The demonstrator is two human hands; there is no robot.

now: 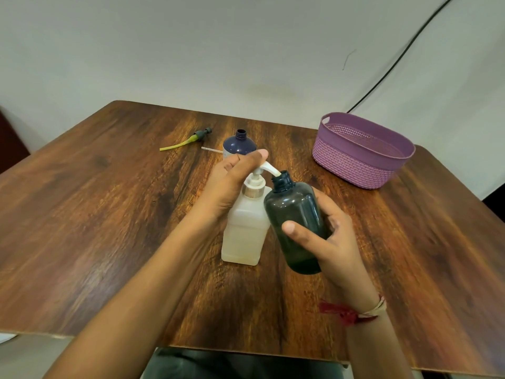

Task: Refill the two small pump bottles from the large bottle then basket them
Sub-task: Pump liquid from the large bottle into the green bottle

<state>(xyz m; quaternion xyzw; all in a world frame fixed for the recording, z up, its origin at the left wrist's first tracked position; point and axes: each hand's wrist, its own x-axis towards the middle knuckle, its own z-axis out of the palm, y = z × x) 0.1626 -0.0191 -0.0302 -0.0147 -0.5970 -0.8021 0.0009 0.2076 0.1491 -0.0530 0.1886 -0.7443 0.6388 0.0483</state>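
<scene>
The large translucent white pump bottle [244, 231] stands mid-table, holding a little pale liquid. My left hand [232, 181] rests on top of its white pump head, fingers curled over it. The spout tip sits at the open mouth of a small dark grey-green bottle [296, 214], which my right hand [333, 239] grips tilted beside the large bottle. A second small bottle [240, 144], dark blue and uncapped, stands upright behind my left hand. A removed pump [191, 139] with a yellow-green tube lies at the far left.
A purple woven plastic basket [355, 165] stands at the far right of the wooden table [109, 214]. A thin white tube [211, 149] lies next to the blue bottle. A black cable [396, 61] hangs on the wall behind the basket.
</scene>
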